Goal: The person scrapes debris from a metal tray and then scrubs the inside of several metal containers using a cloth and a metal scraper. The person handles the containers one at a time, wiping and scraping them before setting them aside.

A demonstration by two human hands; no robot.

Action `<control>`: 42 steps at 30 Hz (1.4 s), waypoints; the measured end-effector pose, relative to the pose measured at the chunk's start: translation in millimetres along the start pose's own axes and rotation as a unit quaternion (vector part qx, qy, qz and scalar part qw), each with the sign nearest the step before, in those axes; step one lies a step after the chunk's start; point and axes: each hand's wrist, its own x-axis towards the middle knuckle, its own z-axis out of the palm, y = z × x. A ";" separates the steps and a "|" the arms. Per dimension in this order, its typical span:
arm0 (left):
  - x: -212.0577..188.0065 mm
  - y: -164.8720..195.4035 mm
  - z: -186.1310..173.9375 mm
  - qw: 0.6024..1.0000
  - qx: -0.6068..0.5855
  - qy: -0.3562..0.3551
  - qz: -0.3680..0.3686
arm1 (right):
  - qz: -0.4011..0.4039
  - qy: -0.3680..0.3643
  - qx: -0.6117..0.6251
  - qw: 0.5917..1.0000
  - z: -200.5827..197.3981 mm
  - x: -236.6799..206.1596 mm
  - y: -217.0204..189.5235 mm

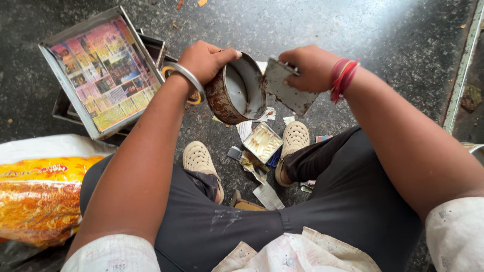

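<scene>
Head view, near to far from the round tin [236, 93]: below it, cream shoes [199, 160] and paper scraps [262, 143]. Left hand [204, 60] clenches the tin's rim, right hand [310, 68] pinches a flat scraper [288, 91] at its mouth. Tin judged rigid, light, greasy, best gripped by the rim; paper-lined tray [103, 70] beyond-left.

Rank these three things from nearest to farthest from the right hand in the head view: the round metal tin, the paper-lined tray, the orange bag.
From the right hand, which holds a flat metal scraper:
1. Round metal tin, right beside it, held in the left hand.
2. Paper-lined tray, farther left on the floor.
3. Orange bag, farthest, at the lower left edge.
</scene>
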 end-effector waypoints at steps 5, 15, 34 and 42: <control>-4.4 -3.8 2.2 0.959 -0.175 -0.163 -0.154 | -0.164 0.058 -0.116 0.978 0.6 -16.7 -64.9; -7.4 -8.4 17.2 0.889 -0.285 -0.304 -0.189 | -0.318 0.286 -0.303 0.852 -0.5 -38.5 -120.3; -7.3 -14.6 28.7 0.876 -0.312 -0.313 -0.193 | -0.209 0.236 -0.350 0.882 22.3 -37.7 -130.4; -12.7 0.0 26.4 0.944 -0.175 -0.234 -0.151 | -0.135 0.230 -0.375 0.888 27.3 -29.5 -116.8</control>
